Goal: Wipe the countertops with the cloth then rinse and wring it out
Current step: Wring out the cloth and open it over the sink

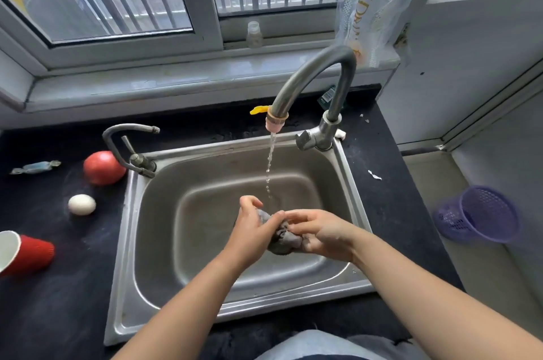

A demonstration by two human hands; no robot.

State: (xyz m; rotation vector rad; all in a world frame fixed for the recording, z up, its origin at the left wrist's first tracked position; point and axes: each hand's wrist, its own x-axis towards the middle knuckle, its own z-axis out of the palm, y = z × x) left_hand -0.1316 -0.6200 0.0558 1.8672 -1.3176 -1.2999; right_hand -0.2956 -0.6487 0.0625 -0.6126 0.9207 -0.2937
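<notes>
A wet grey cloth (283, 237) is bunched into a ball over the steel sink (141, 212). My left hand (252, 227) grips its left side and my right hand (320, 233) grips its right side, so most of the cloth is hidden between them. The tall curved faucet (311, 74) runs a thin stream of water (270, 165) that falls just behind the cloth. The black countertop (58, 286) surrounds the sink.
Left of the sink lie a tomato (101, 167), an egg (81, 204), a tipped red cup (26, 252) and a wrapped candy (35, 167). A small second tap (126, 142) stands at the sink's left corner. A purple basket (482, 214) sits at the right.
</notes>
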